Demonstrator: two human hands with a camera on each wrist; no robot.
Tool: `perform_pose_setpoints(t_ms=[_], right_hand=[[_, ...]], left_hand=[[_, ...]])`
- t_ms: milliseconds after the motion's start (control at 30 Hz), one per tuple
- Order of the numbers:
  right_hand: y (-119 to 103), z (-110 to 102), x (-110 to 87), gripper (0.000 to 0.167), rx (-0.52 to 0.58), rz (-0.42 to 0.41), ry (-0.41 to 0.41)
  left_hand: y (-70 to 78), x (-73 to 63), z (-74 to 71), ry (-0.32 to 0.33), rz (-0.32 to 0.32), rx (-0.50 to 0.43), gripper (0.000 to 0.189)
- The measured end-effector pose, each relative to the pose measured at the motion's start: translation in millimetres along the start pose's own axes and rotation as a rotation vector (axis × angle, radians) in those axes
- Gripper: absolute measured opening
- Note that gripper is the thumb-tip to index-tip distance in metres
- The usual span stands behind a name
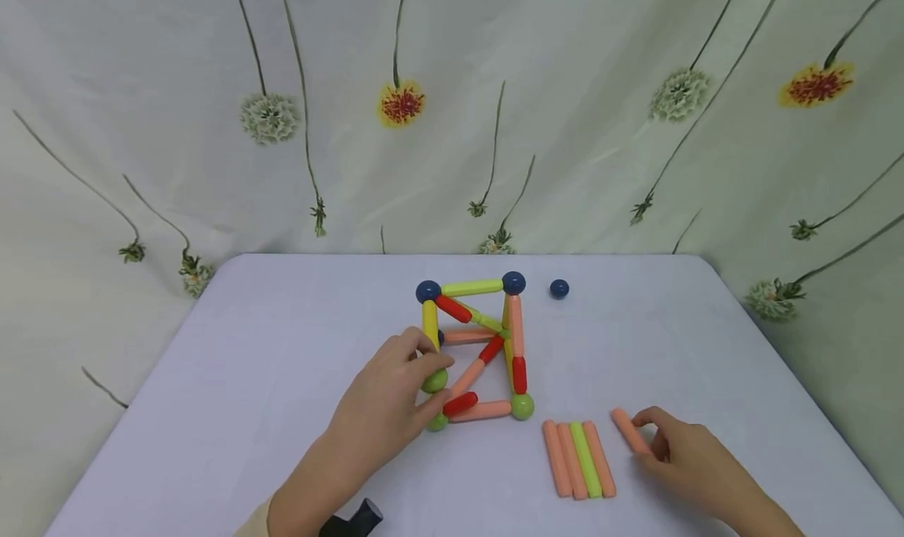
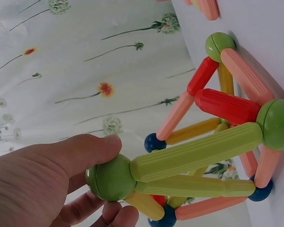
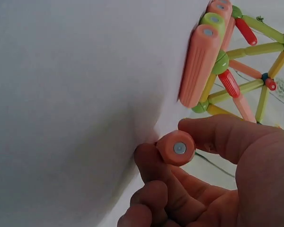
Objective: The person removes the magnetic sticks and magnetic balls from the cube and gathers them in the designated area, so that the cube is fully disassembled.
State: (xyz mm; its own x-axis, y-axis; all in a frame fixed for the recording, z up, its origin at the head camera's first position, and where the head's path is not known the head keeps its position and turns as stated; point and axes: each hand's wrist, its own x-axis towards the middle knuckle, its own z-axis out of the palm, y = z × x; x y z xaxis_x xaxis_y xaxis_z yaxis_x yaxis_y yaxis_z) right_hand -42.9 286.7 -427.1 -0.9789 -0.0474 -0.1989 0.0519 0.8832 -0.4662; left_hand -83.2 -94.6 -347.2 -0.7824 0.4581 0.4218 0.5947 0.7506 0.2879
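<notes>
Here the left hand (image 1: 388, 400) pinches a green ball (image 2: 114, 177) on the magnetic-rod structure (image 1: 466, 378) between thumb and fingers, while near right the right hand (image 1: 695, 458) pinches a salmon rod (image 1: 630, 430) likewise!

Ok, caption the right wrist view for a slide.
Right hand pinching a salmon rod, other rods and a ball-and-rod frame beyond.

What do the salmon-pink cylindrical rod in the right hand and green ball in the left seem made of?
Salmon-pink cylindrical rod: probably satin plastic, evenly coloured, with a silvery, likely metal disc set in its end.
Smooth green ball: likely hard plastic, softly glossy, with a visible seam line.
</notes>
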Motion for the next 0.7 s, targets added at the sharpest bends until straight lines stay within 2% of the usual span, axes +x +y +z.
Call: perform_pose_setpoints(t_ms=[200, 367, 533, 700], right_hand=[[-10.0, 7.3, -2.6, 0.036, 0.045, -0.076, -0.119], [-16.3, 7.5, -3.7, 0.039, 0.108, -0.111, -0.178], [-20.5, 8.6, -3.5, 0.032, 0.137, -0.056, -0.193], [-27.3, 9.2, -1.0, 0.028, 0.099, 0.059, -0.154]], left_hand=[[-0.3, 0.2, 0.0, 0.002, 0.003, 0.0, 0.039], [0.0, 0.2, -1.1, -0.002, -0.004, -0.001, 0.039], [0.0, 0.1, -1.1, -0.002, -0.013, -0.008, 0.038], [0.3, 0.5, -1.2, -0.009, -0.024, -0.012, 0.038]])
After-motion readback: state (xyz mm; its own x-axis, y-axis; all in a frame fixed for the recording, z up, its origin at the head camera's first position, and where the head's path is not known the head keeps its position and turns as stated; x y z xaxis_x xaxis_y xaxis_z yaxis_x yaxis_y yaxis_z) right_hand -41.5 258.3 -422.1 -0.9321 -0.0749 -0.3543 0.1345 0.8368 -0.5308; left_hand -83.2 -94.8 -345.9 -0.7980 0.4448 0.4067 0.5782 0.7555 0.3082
